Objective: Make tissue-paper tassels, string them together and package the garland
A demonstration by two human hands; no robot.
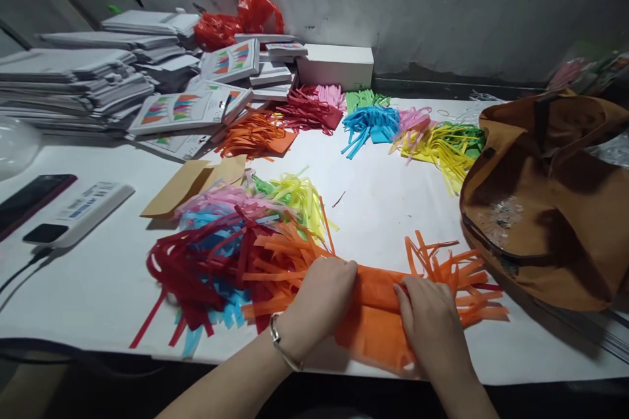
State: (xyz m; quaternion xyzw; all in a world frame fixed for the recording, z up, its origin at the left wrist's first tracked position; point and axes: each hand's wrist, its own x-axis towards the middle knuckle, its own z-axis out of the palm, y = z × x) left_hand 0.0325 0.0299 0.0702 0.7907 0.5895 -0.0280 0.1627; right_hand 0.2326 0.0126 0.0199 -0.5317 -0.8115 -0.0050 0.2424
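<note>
An orange sheet of tissue paper [376, 334], cut into fringe at both ends, lies at the table's front edge. My left hand [327, 298] is closed on its folded part, left of the middle. With the thumb on top and the fingers curled, my right hand [430, 311] grips the same fold farther right. The fingertips of both hands are partly hidden. Beside my left hand, dark red fringed paper [196, 275] lies in a loose heap over blue fringed paper [216, 229]. Pink fringe [226, 196] and yellow fringe [299, 200] show behind it.
Orange [255, 137], red, blue [376, 123] and yellow [437, 147] tassel bundles lie along the back. Stacks of flat white packs [73, 78] fill the left rear, near a white box [337, 65]. A brown bag [550, 209] stands right; a phone [32, 200] and white device [83, 213] lie left.
</note>
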